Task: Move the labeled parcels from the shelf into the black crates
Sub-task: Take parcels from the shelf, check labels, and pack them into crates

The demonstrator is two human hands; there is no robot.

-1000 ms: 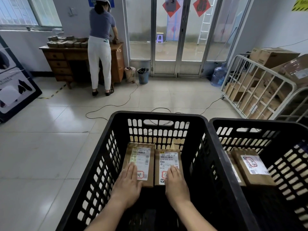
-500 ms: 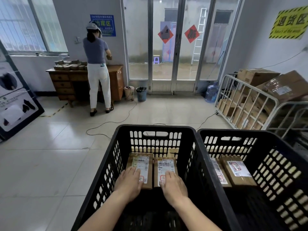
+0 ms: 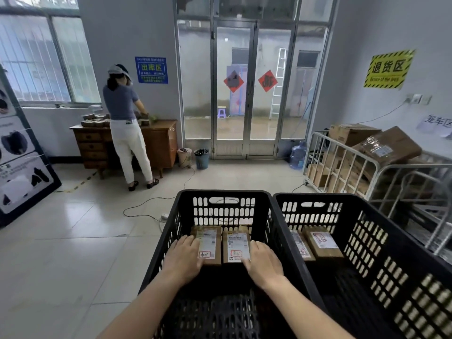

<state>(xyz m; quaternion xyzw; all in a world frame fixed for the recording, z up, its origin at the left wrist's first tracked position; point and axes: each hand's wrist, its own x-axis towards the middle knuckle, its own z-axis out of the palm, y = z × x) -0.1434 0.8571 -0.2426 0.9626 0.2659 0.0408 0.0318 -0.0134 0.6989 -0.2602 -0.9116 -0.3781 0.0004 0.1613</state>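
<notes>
Two black crates stand side by side in front of me, the left crate (image 3: 220, 194) and the right crate (image 3: 318, 197). On the left crate's floor lie two brown labeled parcels, touching: the left parcel (image 3: 208, 237) and the right parcel (image 3: 236, 241). My left hand (image 3: 182, 259) grips the near left corner of the left parcel. My right hand (image 3: 263, 264) grips the near right corner of the right parcel. Two more labeled parcels (image 3: 321, 244) lie at the far end of the right crate. No shelf is in view.
A person (image 3: 124, 133) stands with their back to me at a wooden desk (image 3: 161, 143) holding small boxes. A cable (image 3: 146, 204) runs across the tiled floor. A metal cage cart (image 3: 342, 165) with cardboard boxes stands right, beside a water bottle (image 3: 297, 155).
My hands have slid from the parcels' near ends out to their outer corners. My head has tilted up, so the crates sit lower in view and more of the room shows.
</notes>
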